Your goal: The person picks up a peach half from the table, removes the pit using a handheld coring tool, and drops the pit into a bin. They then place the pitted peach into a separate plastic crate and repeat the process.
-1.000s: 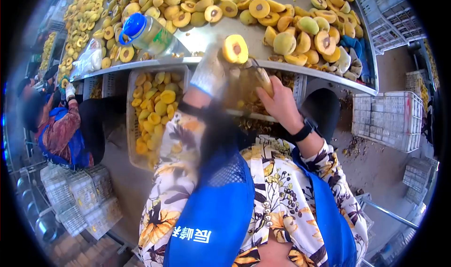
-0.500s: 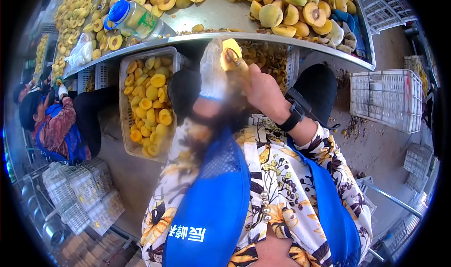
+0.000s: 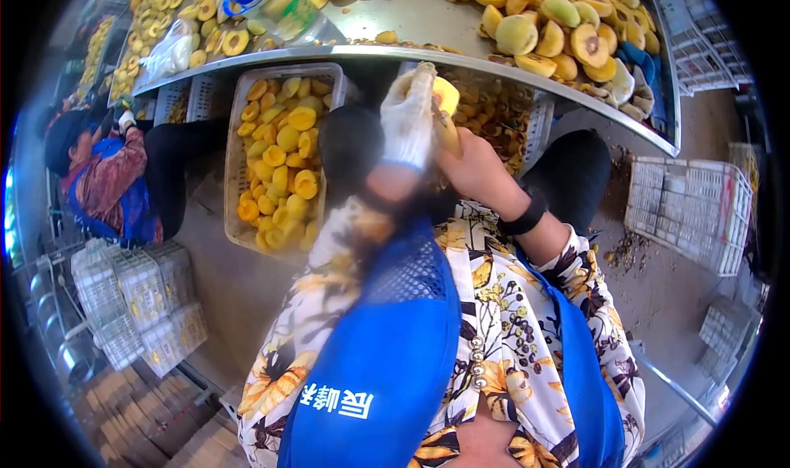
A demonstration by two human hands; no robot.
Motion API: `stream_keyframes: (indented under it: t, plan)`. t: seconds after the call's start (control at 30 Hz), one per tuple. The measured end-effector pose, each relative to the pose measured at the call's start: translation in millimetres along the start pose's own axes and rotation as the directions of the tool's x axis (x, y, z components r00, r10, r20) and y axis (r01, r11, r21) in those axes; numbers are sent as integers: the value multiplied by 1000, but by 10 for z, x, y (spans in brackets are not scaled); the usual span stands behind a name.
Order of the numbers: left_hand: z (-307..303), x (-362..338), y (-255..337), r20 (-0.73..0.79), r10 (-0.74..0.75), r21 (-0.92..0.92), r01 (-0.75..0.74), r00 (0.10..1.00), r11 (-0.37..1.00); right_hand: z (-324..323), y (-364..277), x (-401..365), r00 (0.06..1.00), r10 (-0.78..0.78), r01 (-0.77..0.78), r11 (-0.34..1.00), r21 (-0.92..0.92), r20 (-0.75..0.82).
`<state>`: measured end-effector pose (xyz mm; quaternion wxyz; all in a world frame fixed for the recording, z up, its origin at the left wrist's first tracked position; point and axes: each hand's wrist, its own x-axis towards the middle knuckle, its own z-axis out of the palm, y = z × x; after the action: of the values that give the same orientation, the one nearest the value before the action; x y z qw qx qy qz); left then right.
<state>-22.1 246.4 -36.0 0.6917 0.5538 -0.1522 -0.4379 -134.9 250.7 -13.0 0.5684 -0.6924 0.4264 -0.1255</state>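
Note:
My left hand (image 3: 407,118), in a white knitted glove, is closed around a yellow peach half (image 3: 446,95) just below the table's edge. My bare right hand (image 3: 484,170) grips the handle of a pitting tool (image 3: 445,129), whose upper end meets the peach. The glove and the fruit partly hide the tool's tip. Below the hands, a crate of pits and scraps (image 3: 494,110) sits under the table. To the left stands a white crate (image 3: 231,192) heaped with yellow peach halves (image 3: 288,139).
On the metal table (image 3: 395,25) lie many cut peaches (image 3: 559,36), a blue-capped water bottle (image 3: 284,9) and a plastic bag (image 3: 171,50). A co-worker (image 3: 111,176) sits at the left. White crates (image 3: 687,213) stand on the littered floor at right; more stacked crates (image 3: 136,299) are lower left.
The whole view has shifted, so table and crates appear farther right. The peach half has turned in my gloved hand, its cut face showing less. Both hands keep their holds.

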Motion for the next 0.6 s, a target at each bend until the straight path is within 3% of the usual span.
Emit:
stream_keyframes:
  t: [0.07,0.13,0.23,0.33,0.37,0.4,0.47,0.5,0.53,0.6]
  plan:
    - [-23,16,60,20,-189,73,187,982,980,81,131,55,980,175,-190,965,183,94]
    - [-75,64,-90,106,-89,157,72,990,985,85,160,37,934,274,-342,873,349,231]
    - [-55,158,-115,147,-218,183,190,965,965,43,298,29,875,213,-471,589,657,436]
    - [62,171,113,-7,-474,32,474,880,880,1,419,127,824,6,-550,246,798,566]
    - [-65,372,-122,89,-432,-136,441,897,887,29,454,144,833,-61,-521,249,817,550]
    - [-165,537,-65,62,-613,-378,587,788,716,22,428,141,841,-80,-499,267,824,535]
    - [-583,724,61,23,-390,-273,381,920,883,-15,375,117,855,-114,-455,303,837,506]
    - [-775,802,170,-64,-316,-144,304,947,942,-42,433,137,870,-54,-441,357,823,490]
    - [-974,904,301,-134,-223,-4,225,966,974,-67,463,150,883,6,-433,395,810,469]
    - [-1519,1363,164,-368,160,437,18,916,899,-111,538,160,901,116,-421,469,776,419]
